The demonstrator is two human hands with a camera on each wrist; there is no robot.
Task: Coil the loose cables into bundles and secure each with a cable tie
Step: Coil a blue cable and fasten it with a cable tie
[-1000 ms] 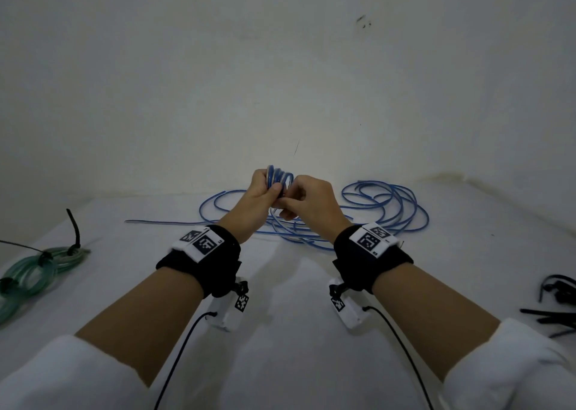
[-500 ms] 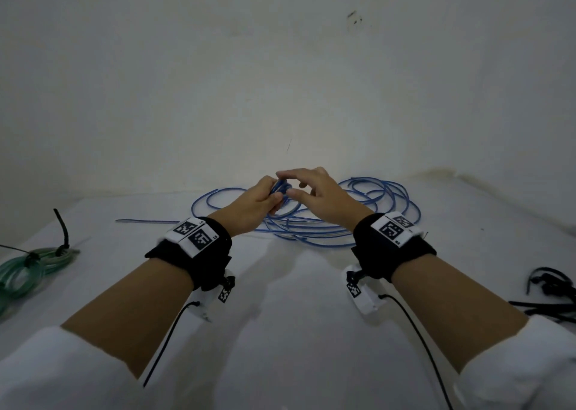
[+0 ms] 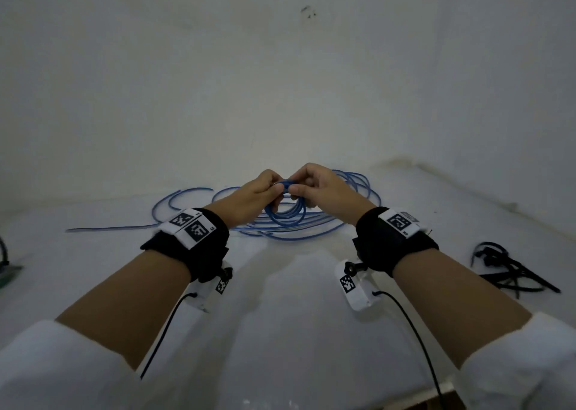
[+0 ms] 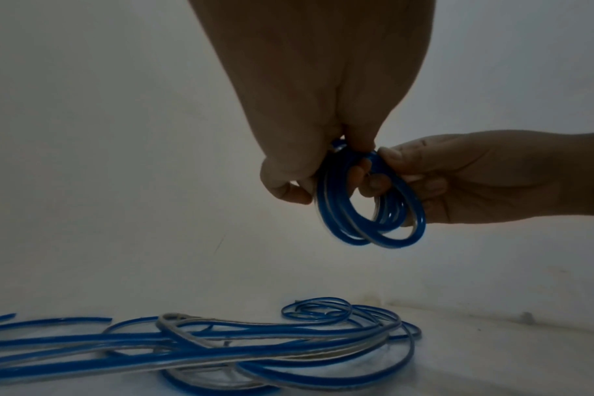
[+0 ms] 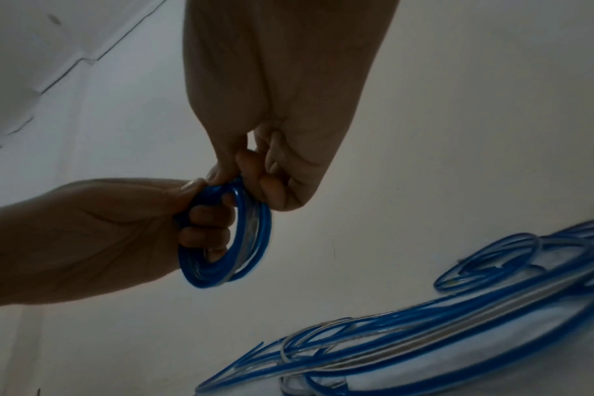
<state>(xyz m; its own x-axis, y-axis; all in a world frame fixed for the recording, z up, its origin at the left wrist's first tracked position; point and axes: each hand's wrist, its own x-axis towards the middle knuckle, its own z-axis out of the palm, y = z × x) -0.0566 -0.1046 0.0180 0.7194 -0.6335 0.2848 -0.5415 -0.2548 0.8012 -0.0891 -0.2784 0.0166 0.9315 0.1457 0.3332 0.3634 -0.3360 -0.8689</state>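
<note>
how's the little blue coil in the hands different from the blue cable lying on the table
The small blue coil is wound into tight, stacked rings; the loose blue cable sprawls in wide, uneven loops. The coil is held above the table, gripped by the left hand and right hand; the loose cable lies flat, untouched. The coil is far smaller across. Both show blue with a pale stripe, and neither has a tie.

Blue cable, partly coiled

A small coil [image 3: 285, 212] of blue cable [image 3: 311, 227] with a clear-silver stripe hangs upright above the white tabletop, several loops stacked together; the remaining length sprawls loose beneath it. Black cable ties [image 3: 511, 271] lie piled well apart, to the right.
</note>
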